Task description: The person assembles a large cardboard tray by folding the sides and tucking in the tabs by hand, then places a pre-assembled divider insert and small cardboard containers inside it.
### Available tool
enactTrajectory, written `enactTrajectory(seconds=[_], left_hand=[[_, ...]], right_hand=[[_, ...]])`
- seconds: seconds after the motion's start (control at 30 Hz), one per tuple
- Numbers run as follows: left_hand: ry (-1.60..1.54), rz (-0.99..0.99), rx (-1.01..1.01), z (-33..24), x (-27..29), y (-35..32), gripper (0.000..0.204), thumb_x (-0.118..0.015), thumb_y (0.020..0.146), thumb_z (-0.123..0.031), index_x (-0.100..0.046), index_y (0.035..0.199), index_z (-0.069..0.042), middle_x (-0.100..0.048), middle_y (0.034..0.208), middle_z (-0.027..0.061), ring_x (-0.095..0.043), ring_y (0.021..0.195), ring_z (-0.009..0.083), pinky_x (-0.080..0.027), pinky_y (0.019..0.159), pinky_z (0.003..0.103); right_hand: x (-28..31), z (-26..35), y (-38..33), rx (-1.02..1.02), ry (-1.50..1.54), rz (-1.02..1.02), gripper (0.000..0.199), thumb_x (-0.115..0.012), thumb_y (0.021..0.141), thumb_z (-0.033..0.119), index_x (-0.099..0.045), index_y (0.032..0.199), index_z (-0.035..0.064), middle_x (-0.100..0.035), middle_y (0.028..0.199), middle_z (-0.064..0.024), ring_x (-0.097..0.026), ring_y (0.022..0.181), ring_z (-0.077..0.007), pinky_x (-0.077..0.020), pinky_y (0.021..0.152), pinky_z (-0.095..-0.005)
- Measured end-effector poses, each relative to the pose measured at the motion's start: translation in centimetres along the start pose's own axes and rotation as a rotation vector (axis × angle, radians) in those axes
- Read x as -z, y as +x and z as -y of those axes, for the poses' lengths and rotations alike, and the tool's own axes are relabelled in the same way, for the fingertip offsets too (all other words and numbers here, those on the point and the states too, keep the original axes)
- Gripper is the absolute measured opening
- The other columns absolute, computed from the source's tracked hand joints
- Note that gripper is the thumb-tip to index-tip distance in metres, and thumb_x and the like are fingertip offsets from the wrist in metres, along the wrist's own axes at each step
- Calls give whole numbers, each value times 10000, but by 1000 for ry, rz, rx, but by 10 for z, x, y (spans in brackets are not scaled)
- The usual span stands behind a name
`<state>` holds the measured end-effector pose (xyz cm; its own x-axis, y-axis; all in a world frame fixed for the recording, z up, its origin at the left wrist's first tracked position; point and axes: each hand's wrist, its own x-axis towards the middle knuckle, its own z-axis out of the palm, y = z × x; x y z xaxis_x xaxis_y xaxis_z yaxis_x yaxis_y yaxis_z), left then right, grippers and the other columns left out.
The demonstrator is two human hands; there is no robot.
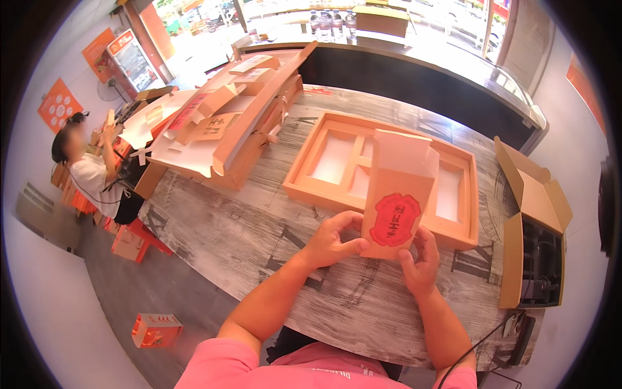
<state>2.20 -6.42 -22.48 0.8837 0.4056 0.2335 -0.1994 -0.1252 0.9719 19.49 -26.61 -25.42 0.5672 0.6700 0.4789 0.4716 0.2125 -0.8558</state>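
Note:
Between my two hands stands a tall brown cardboard box [415, 189] with a red label on its front and its top flaps raised. My left hand [335, 241] grips the box's lower left edge, thumb against the front. On the lower right edge, my right hand [421, 261] closes round it, with the thumb on the front. Just behind the held box lies a shallow orange-brown tray [304, 170] with dividers and white-bottomed compartments. The held box hides part of it.
A large open carton [227, 162] with folded cardboard pieces fills the table's left. An open box with black contents [543, 259] lies at right. Another person [94, 165] works at far left. Bottles [332, 24] stand on the back counter; a red-and-white carton [157, 330] sits on the floor.

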Motion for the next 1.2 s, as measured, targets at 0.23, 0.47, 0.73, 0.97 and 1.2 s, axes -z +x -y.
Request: enactTrajectory(seconds=[0.23, 0.47, 0.73, 0.97, 1.2], left_hand=[[-105, 187, 145, 7, 8, -2, 547, -913, 867, -308, -664, 1247, -3, -750, 1109, 50, -682, 1074, 139, -540, 988, 337], [-57, 301, 129, 2, 3, -1, 736, -921, 853, -410, -594, 1365, 6, -710, 1209, 77, -661, 1146, 166, -522, 1032, 354], [-248, 63, -11, 13, -10, -5, 737, -836, 940, -440, -540, 1447, 6, -659, 1293, 82, -629, 1174, 154, -522, 1023, 343], [-306, -9, 115, 14, -16, -5, 631, -853, 943, -337, -570, 1395, 2, -708, 1219, 67, -671, 1098, 122, -556, 948, 299], [-282, 63, 125, 11, -23, -9, 674, -855, 943, -319, -528, 1446, -11, -720, 1212, 85, -678, 1121, 138, -557, 977, 314]], right_hand=[[-4, -2, 5, 10, 322, 79, 774, -728, 1021, 284, -343, 1602, -51, -552, 1492, -150, -557, 1351, -239, -459, 1122, -392], [-2, 2, 5, -184, 484, 77, 730, -694, 1054, 280, -328, 1606, -28, -563, 1464, -102, -561, 1331, -197, -456, 1118, -351], [-11, 9, -2, -242, 546, 208, 683, -753, 1011, 194, -399, 1552, -25, -594, 1420, -85, -579, 1293, -178, -470, 1104, -342], [-8, 8, -5, -232, 512, 205, 603, -707, 1037, 202, -437, 1525, -26, -601, 1409, -89, -567, 1303, -179, -457, 1111, -349], [-3, -3, -12, -203, 574, 41, 653, -620, 1095, 345, -390, 1570, -39, -553, 1502, -101, -524, 1368, -190, -405, 1164, -361]])
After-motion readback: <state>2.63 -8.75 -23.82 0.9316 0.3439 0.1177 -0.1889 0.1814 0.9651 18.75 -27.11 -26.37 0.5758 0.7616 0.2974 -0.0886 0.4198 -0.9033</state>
